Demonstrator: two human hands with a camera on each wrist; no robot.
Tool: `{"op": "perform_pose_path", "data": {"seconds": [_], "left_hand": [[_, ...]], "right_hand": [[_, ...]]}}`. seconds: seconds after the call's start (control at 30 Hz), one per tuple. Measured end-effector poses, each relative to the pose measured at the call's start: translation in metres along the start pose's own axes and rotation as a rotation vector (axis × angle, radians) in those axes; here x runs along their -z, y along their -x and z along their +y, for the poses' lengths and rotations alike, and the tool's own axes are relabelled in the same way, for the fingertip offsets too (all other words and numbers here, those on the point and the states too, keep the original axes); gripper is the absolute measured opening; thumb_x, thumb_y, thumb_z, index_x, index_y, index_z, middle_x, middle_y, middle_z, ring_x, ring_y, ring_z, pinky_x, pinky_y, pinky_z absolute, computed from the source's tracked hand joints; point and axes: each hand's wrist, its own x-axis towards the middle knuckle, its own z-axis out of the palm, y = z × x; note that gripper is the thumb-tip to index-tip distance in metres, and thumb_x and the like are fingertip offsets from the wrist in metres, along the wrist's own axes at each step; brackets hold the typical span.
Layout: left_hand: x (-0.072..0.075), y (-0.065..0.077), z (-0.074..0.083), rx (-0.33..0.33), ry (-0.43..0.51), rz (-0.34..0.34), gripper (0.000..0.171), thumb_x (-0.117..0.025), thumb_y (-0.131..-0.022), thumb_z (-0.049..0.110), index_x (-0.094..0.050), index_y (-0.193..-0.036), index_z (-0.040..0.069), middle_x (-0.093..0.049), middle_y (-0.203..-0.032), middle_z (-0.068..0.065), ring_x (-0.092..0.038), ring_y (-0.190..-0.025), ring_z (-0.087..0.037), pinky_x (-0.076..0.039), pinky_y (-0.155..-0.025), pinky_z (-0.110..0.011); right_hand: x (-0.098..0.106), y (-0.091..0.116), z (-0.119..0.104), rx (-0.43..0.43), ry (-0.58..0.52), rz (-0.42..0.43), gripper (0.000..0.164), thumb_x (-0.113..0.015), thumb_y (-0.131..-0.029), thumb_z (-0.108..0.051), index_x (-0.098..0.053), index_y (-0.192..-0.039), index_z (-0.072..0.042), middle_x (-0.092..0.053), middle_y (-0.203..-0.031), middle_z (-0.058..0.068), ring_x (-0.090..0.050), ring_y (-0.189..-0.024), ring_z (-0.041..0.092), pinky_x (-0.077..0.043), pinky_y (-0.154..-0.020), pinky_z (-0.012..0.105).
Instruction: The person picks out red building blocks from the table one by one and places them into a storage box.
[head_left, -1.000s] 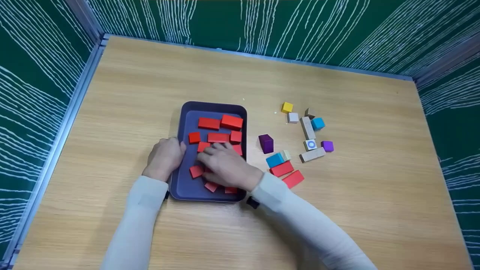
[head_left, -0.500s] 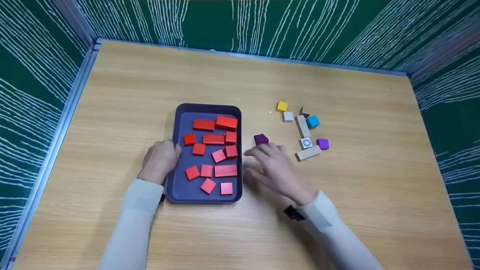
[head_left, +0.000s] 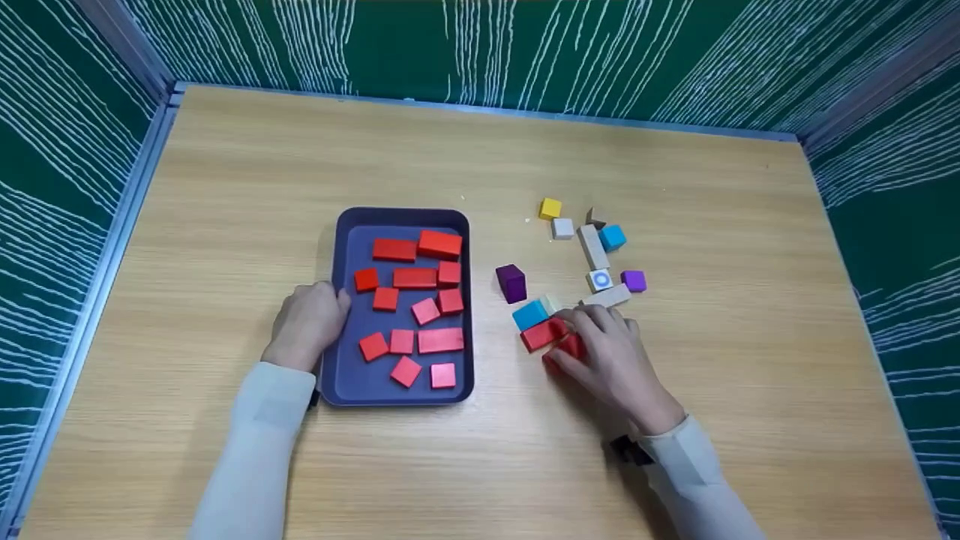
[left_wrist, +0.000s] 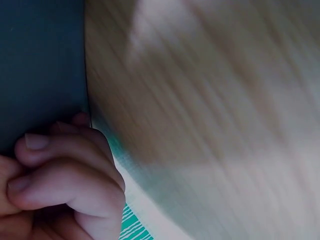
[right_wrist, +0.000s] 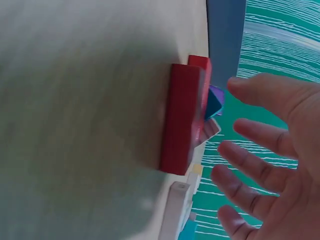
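In the head view my left hand grips the left rim of a dark blue tray, thumb at the rim. Its fingers are curled beside the tray's wall in the left wrist view. Red and pinkish blocks lie spread inside the tray. My right hand reaches over a red block on the table, thumb and fingers spread around it. From the right wrist, the fingers stand apart above this red block. A second red block lies right beside it.
Beyond the red blocks lie a blue block and a dark purple block. Farther right are a yellow cube, a long grey block, another blue block and a purple cube. Green walls border the table.
My right hand has left the tray and moved right to the two red blocks on the table. My left hand keeps its place at the tray's rim. The whole head view has shifted slightly.
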Motion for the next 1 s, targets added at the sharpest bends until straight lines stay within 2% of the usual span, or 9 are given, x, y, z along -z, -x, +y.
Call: {"op": "perform_pose_path", "data": {"seconds": [0.23, 0.4, 0.63, 0.8, 1.0], "left_hand": [[0.000, 0.001, -0.001, 0.016, 0.003, -0.015, 0.042, -0.040, -0.106, 0.028, -0.061, -0.117, -0.007, -0.062, -0.098, -0.024, -0.063, -0.083, -0.035, -0.050, -0.067, -0.047], [0.000, 0.000, 0.000, 0.022, 0.007, -0.017, 0.043, -0.040, -0.106, 0.028, -0.059, -0.120, -0.006, -0.062, -0.100, -0.024, -0.063, -0.085, -0.035, -0.050, -0.070, -0.047], [-0.001, -0.001, 0.001, 0.007, 0.005, -0.002, 0.042, -0.040, -0.105, 0.028, -0.061, -0.117, -0.006, -0.062, -0.103, -0.027, -0.063, -0.088, -0.037, -0.050, -0.071, -0.049], [-0.001, -0.001, 0.000, -0.005, 0.001, 0.006, 0.041, -0.041, -0.106, 0.028, -0.061, -0.114, -0.006, -0.062, -0.101, -0.026, -0.063, -0.086, -0.037, -0.050, -0.070, -0.047], [-0.002, -0.001, 0.000, -0.004, 0.010, 0.014, 0.037, -0.040, -0.105, 0.026, -0.062, -0.109, -0.004, -0.063, -0.095, -0.023, -0.063, -0.082, -0.035, -0.050, -0.066, -0.044]], "right_hand": [[-0.011, 0.006, -0.001, -0.031, 0.049, -0.040, 0.072, -0.086, -0.078, -0.041, -0.056, -0.138, -0.014, -0.055, -0.125, 0.013, -0.052, -0.110, 0.031, -0.038, -0.091, 0.051], [-0.012, 0.008, -0.003, -0.008, 0.070, -0.029, 0.064, -0.087, -0.078, -0.037, -0.060, -0.131, -0.012, -0.056, -0.123, 0.013, -0.054, -0.107, 0.031, -0.041, -0.090, 0.051], [-0.002, 0.001, -0.013, 0.036, 0.027, 0.021, 0.054, -0.087, -0.079, -0.030, -0.064, -0.124, -0.010, -0.057, -0.124, 0.012, -0.052, -0.112, 0.032, -0.042, -0.091, 0.050], [0.005, -0.014, -0.037, 0.138, -0.006, 0.046, 0.053, -0.086, -0.080, -0.029, -0.063, -0.125, -0.011, -0.057, -0.125, 0.010, -0.051, -0.115, 0.030, -0.043, -0.094, 0.047], [0.003, -0.037, -0.086, 0.301, -0.033, 0.043, 0.046, -0.079, -0.086, -0.032, -0.064, -0.125, -0.013, -0.057, -0.126, 0.007, -0.051, -0.116, 0.026, -0.040, -0.095, 0.044]]}}
